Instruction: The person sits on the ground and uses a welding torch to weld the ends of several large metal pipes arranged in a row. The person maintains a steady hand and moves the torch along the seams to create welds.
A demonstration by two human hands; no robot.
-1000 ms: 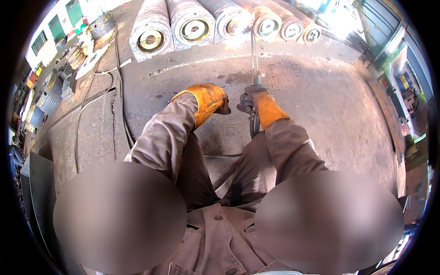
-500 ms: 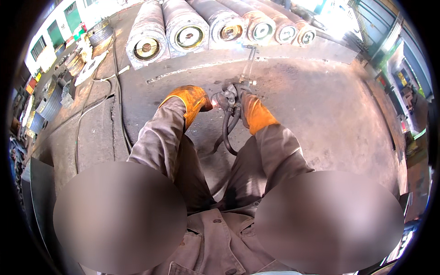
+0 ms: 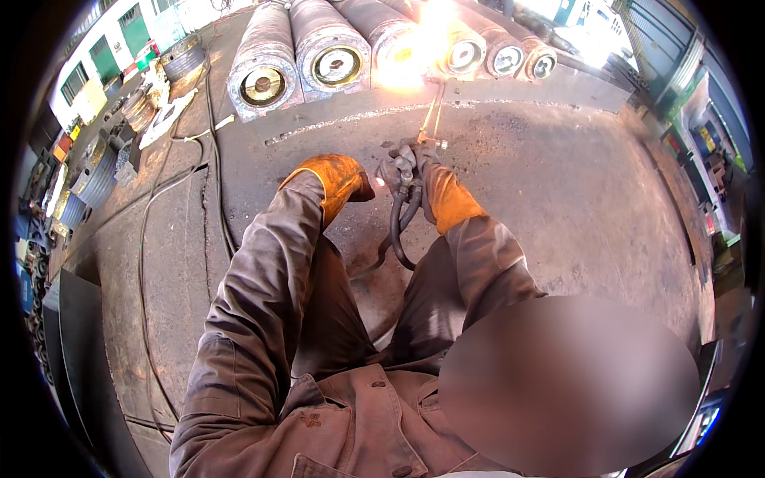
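My right hand [image 3: 438,187], in an orange and dark work glove, grips a cutting torch [image 3: 430,121] by its handle end. Its thin tubes point away from me, and a large bright orange-yellow flame [image 3: 422,44] burns beyond its head, in front of the cylinders. Two dark hoses [image 3: 395,219] hang from the torch toward my knees. To the left of the torch handle, my left hand [image 3: 339,183] is curled closed in a matching glove. A small glow shows between it and the handle. Whatever the left fingers hold is hidden.
Several large rusty metal cylinders [image 3: 331,40] lie side by side ahead, ends facing me; flame glare covers part of the middle ones. Long cables [image 3: 211,151] run along the floor at left. Metal drums [image 3: 96,171] and scrap stand at far left.
A large orange flame has flared up beyond the torch head, where only a faint glow was before. The glow by my left hand has shrunk. Both hands stay nearly in place.
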